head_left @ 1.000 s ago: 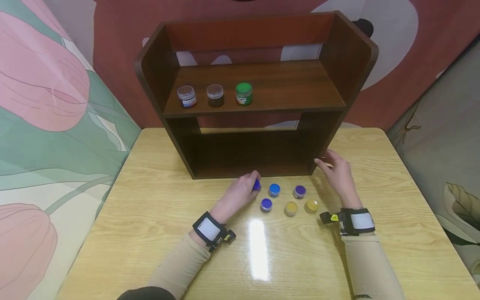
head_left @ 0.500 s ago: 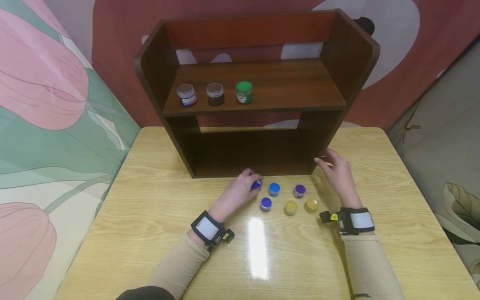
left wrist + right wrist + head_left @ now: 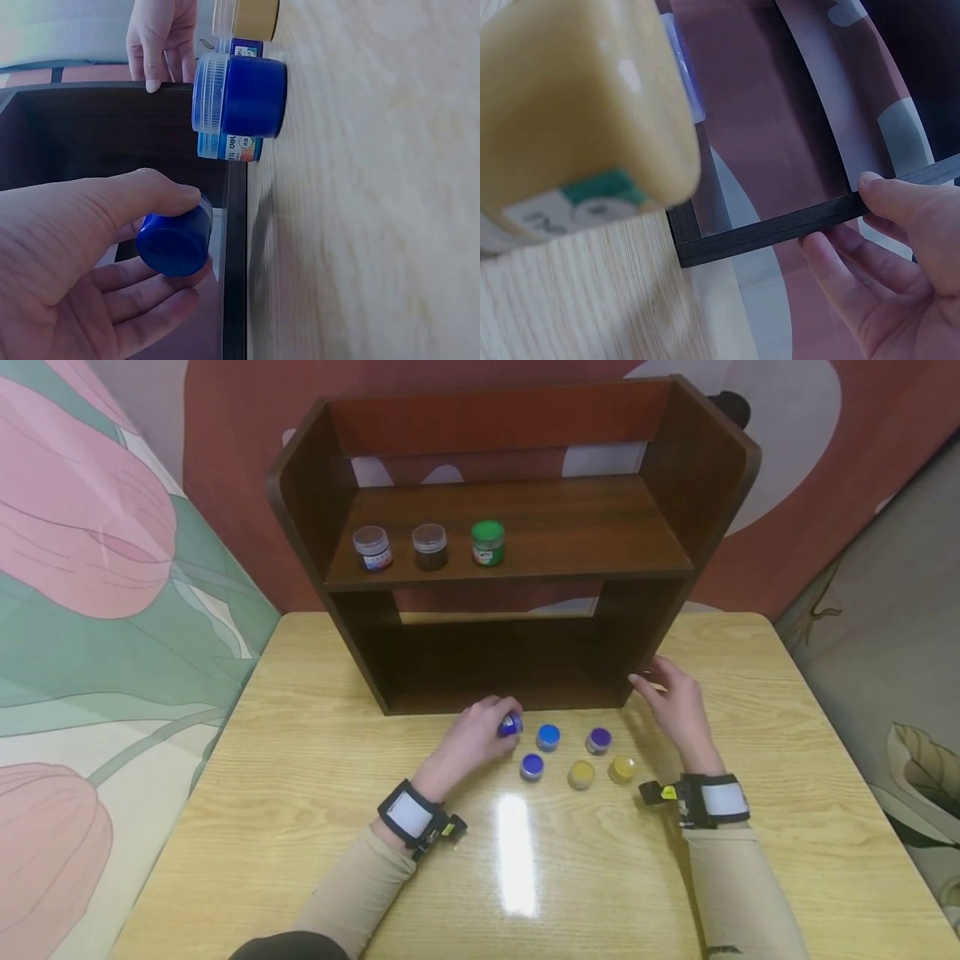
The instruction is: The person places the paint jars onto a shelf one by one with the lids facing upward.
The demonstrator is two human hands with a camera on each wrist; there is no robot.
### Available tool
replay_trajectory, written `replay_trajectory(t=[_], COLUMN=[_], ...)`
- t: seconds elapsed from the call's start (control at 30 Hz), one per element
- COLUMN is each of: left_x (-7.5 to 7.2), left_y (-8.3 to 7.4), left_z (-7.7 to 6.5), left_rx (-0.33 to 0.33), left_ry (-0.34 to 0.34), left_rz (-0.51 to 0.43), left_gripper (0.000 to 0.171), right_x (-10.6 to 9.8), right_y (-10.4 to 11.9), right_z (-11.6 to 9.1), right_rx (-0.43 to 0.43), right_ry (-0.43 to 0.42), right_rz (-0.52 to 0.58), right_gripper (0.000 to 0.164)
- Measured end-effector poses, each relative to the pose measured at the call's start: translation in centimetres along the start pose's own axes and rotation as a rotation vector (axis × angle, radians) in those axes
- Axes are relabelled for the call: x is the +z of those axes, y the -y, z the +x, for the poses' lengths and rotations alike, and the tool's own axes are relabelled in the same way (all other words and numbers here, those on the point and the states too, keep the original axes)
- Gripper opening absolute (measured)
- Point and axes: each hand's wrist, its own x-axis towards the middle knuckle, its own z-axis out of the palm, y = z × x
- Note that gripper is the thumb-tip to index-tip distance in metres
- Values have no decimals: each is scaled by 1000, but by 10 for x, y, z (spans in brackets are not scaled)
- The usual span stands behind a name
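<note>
My left hand (image 3: 474, 737) grips a small dark blue paint jar (image 3: 511, 724) between thumb and fingers. In the left wrist view that jar (image 3: 174, 244) is raised off the table and tilted, its blue base toward the camera. It is just in front of the lower edge of a dark brown two-tier shelf (image 3: 555, 522). My right hand (image 3: 681, 710) pinches the front edge of the shelf's right side panel (image 3: 780, 227), thumb on one face and fingers on the other. Close by stand a light blue jar (image 3: 548, 737) and another dark blue jar (image 3: 532, 767).
A purple-lidded jar (image 3: 599, 741), an ochre jar (image 3: 581, 775) and a yellow jar (image 3: 622, 769) stand further right on the wooden table (image 3: 600, 877). On the upper tier are a clear-lidded jar (image 3: 372, 548), a dark brown jar (image 3: 431, 548) and a green jar (image 3: 488, 545).
My left hand has lifted the dark blue jar slightly and tipped it, so its side now shows. The right hand stays on the shelf panel.
</note>
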Motion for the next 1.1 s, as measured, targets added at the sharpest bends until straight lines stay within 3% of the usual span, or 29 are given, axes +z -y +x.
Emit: replay_trajectory(t=[0.3, 1.1], left_x=[0, 2], left_y=[-1, -1], left_z=[1, 1], left_rx=[31, 17], left_ry=[-33, -34], left_rz=[8, -50], left_gripper=[35, 33], right_x=[0, 0], right_y=[0, 0], right_z=[0, 0], right_rx=[7, 8], right_ry=[5, -7], right_rz=[1, 8], right_gripper=[45, 44])
